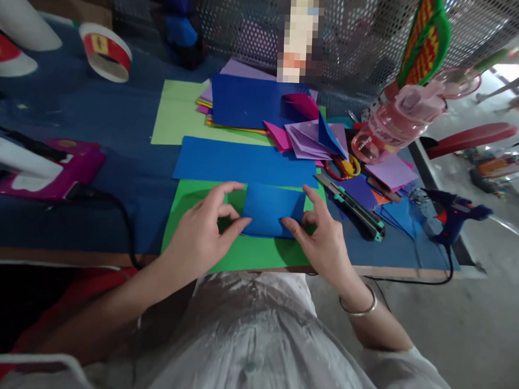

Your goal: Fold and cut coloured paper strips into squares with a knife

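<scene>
**Both hands on a small blue paper**

Left hand [202, 229] w/ thumb + index spread wide, pinching the left edge of the blue folded paper [272, 209]; other fingers curled loose. Right hand [324, 239] does the same on the right edge. Paper lies flat on a green sheet [249, 254] at the table's near edge, long axis running left-right. Box cutter [352, 208] just beside the right hand.

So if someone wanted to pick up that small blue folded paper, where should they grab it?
Probably by its two short side edges, where the left hand and right hand already pinch it. The blue folded paper lies flat on the green sheet, so sideways is easiest.
</scene>
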Available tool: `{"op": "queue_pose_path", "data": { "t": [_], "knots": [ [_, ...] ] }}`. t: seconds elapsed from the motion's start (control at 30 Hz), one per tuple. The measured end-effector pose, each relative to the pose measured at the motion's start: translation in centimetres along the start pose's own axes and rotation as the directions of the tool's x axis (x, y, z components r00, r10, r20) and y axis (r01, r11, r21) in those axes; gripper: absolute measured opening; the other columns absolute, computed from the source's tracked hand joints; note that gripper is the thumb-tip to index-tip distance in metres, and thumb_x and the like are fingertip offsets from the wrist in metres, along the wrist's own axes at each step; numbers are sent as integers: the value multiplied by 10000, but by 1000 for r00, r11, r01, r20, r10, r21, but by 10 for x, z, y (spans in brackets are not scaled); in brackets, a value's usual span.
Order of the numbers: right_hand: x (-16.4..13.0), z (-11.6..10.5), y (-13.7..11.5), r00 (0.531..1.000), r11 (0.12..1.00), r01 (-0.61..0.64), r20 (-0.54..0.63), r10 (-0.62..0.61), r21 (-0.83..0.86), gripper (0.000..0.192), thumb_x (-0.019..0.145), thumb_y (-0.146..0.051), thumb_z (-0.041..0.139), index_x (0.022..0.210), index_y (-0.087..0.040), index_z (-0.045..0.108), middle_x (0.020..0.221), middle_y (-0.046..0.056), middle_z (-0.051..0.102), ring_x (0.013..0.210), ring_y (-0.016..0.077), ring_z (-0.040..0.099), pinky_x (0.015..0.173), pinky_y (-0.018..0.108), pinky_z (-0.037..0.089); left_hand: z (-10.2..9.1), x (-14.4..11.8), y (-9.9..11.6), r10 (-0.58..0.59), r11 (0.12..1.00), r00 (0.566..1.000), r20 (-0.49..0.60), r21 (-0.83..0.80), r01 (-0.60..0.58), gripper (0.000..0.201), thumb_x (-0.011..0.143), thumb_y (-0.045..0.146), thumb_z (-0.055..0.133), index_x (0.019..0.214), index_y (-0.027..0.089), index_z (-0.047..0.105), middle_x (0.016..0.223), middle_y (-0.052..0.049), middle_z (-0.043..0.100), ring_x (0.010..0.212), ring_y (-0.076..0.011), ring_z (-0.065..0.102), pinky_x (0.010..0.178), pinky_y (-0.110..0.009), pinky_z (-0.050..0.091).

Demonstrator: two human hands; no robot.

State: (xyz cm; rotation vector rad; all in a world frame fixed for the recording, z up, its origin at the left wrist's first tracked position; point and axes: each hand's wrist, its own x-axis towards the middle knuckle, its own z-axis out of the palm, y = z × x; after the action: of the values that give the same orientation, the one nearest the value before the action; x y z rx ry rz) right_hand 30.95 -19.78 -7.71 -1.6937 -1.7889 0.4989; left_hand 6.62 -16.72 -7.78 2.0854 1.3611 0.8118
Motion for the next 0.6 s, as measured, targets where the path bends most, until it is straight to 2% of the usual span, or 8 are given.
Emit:
{"op": "queue_pose_path", "data": {
  "t": [0.07,0.17,0.33,0.47,0.6],
  "knots": [
    [0,3,1,1000,997,28,-3,-28,-71,712,980,-472,653,1578,-153,435,710,-42,653,587,157,569,605,285,425,0,0,1,22,999,1000,-15,44,-21,454,1000,341,642,1414,231,495,805,49,739,746,-192,735,802,-333,564],
    [-1,8,4,997,987,76,-19,-80,-141,679,993,-436,637,1590,-187,429,744,-24,655,653,182,609,643,305,454,1,-1,-1,160,973,986,-50,174,-149,331,1024,307,620,1342,243,554,795,33,734,805,-216,734,883,-379,555],
    [-3,11,7,981,967,176,-46,-187,-186,595,1028,-364,598,1578,-209,433,787,13,653,756,235,639,721,370,507,2,-1,-2,330,891,943,-35,342,-299,142,1057,298,587,1142,235,682,898,-37,754,871,-240,726,838,-398,536],
    [-3,12,8,977,958,199,-35,-210,-205,604,1029,-370,608,1584,-223,420,785,23,652,807,266,638,743,397,511,0,-1,-2,367,892,930,-1,284,-352,175,1065,274,571,1040,236,741,930,-31,734,857,-209,708,802,-368,536],
    [-3,12,9,978,957,196,-32,-208,-212,615,1032,-383,609,1589,-202,421,793,30,656,819,266,623,763,401,503,-4,-5,-4,328,925,945,-3,202,-321,190,1078,252,536,1108,233,723,1037,-44,734,959,-203,720,871,-348,564]
  ]
}}
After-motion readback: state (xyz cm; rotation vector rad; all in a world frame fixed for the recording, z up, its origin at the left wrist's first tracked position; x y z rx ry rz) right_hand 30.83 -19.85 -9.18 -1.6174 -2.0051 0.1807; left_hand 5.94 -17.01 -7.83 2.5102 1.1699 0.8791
